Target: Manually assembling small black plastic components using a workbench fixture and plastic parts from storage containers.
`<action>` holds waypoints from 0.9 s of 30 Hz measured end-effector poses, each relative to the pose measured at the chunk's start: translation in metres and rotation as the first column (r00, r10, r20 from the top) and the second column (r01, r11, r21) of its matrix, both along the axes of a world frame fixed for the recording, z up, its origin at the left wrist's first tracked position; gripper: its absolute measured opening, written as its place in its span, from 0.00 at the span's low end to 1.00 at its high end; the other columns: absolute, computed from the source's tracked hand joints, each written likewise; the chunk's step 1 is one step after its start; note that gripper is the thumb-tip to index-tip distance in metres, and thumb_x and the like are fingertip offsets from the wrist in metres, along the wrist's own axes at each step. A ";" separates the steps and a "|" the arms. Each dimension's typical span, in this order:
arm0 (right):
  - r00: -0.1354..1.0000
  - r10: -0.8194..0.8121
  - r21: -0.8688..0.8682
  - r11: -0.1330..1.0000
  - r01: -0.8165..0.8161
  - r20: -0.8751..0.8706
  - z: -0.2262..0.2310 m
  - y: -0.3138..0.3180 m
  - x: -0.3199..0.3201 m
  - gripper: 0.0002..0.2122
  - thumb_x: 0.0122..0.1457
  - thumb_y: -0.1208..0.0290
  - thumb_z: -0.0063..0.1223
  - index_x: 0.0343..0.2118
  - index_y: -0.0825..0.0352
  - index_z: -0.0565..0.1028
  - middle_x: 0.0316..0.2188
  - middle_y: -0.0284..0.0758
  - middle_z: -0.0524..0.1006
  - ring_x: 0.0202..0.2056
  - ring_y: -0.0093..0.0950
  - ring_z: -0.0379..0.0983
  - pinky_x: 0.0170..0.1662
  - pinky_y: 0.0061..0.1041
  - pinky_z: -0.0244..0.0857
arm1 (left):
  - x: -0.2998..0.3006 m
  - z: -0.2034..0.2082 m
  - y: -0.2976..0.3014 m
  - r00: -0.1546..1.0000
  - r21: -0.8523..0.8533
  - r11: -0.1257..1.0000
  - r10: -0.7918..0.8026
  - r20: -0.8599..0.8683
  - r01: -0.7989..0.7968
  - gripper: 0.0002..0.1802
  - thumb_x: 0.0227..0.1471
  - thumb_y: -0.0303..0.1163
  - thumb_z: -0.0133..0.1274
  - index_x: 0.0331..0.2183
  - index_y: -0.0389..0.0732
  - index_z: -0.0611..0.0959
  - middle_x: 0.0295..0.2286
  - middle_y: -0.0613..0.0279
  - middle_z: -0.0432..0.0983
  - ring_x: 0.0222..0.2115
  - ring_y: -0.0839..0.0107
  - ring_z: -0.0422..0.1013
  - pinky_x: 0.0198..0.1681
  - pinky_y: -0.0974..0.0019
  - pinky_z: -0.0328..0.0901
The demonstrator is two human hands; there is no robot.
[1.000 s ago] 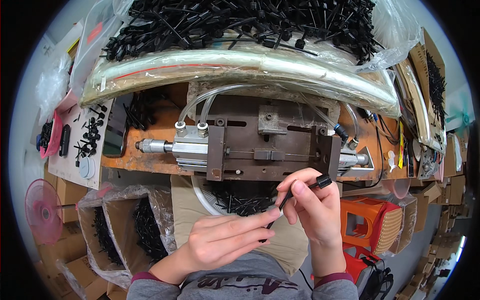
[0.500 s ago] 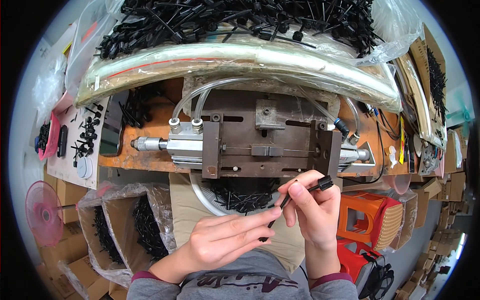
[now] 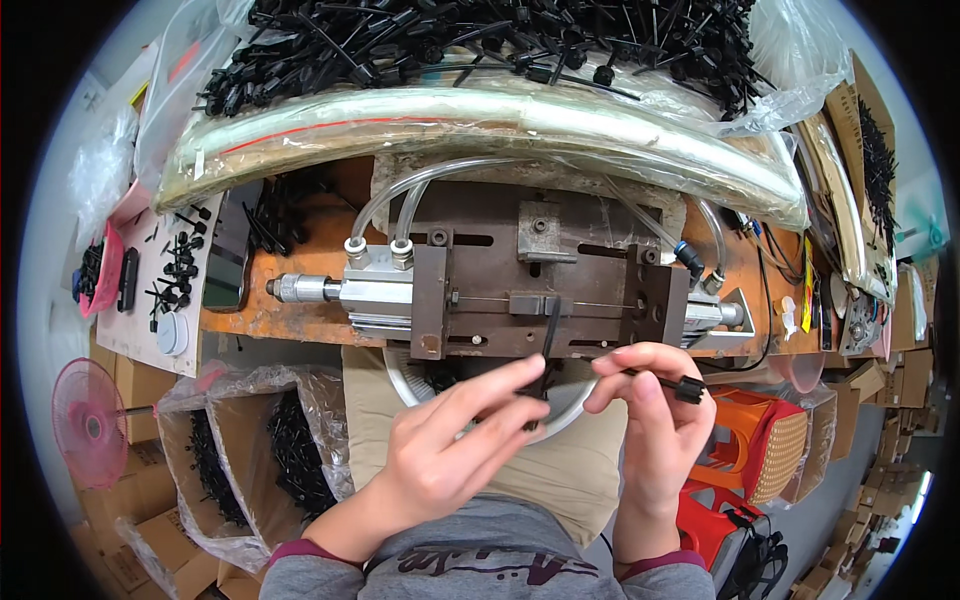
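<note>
My left hand [image 3: 440,440] grips a thin black plastic stem [image 3: 551,340] between its fingers. The stem points away from me, its far end over the small block [image 3: 530,304] at the middle of a dark metal fixture [image 3: 490,270]; contact is unclear. Held in the curled fingers of my right hand [image 3: 655,420] is a second black stem with a ribbed knob [image 3: 689,390], the knob facing right. Both hands are just in front of the fixture, apart from each other. A white-rimmed container [image 3: 570,415] in my lap is partly hidden behind my hands.
Silver air cylinders [image 3: 375,303] with clear hoses [image 3: 365,212] flank the fixture. Beyond it, black stemmed parts [image 3: 440,50] are heaped in a plastic-lined tray. More fill boxes [image 3: 300,455] at lower left. A pink fan [image 3: 90,425] stands left, an orange stool [image 3: 730,445] right.
My hands have drawn apart. The left hand's stem has swung up toward the fixture's block; my right hand has shifted right and nearer me with the knobbed stem.
</note>
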State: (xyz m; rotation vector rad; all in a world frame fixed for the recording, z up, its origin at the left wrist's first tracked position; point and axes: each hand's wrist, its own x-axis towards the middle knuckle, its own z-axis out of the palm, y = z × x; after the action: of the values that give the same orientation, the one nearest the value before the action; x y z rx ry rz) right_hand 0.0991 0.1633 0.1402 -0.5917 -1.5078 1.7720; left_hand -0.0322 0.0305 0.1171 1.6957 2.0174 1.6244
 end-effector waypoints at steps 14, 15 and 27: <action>0.996 -0.010 0.066 0.998 0.016 -0.089 0.008 -0.006 0.013 0.28 0.59 0.50 0.52 0.46 0.77 0.69 0.47 0.55 0.72 0.45 0.46 0.76 0.54 0.42 0.66 | -0.003 -0.014 0.029 0.902 -0.157 0.969 0.109 -0.417 -0.189 0.14 0.36 0.25 0.64 0.32 0.36 0.84 0.48 0.55 0.77 0.20 0.72 0.72 0.25 0.72 0.66; 0.993 -0.017 0.079 0.997 0.026 -0.120 0.007 -0.007 0.012 0.25 0.58 0.55 0.58 0.45 0.76 0.69 0.47 0.55 0.72 0.45 0.46 0.76 0.54 0.42 0.66 | -0.002 -0.014 0.030 0.903 -0.164 0.967 0.113 -0.415 -0.197 0.14 0.36 0.25 0.64 0.32 0.37 0.84 0.48 0.56 0.77 0.19 0.72 0.72 0.25 0.72 0.66; 0.974 -0.074 0.724 0.681 -0.109 0.216 -0.002 -0.005 0.015 0.15 0.37 0.78 0.71 0.32 0.65 0.82 0.45 0.42 0.77 0.38 0.32 0.77 0.37 0.25 0.73 | 0.000 -0.009 0.029 0.902 -0.207 0.953 0.120 -0.415 -0.221 0.13 0.37 0.26 0.64 0.32 0.39 0.84 0.47 0.60 0.78 0.17 0.74 0.69 0.22 0.74 0.64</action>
State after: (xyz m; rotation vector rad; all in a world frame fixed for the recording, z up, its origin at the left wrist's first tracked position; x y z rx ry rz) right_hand 0.1140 0.1588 0.1382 -0.3570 -2.2071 0.9576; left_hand -0.0325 0.0598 0.1080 1.9170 2.4934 1.0534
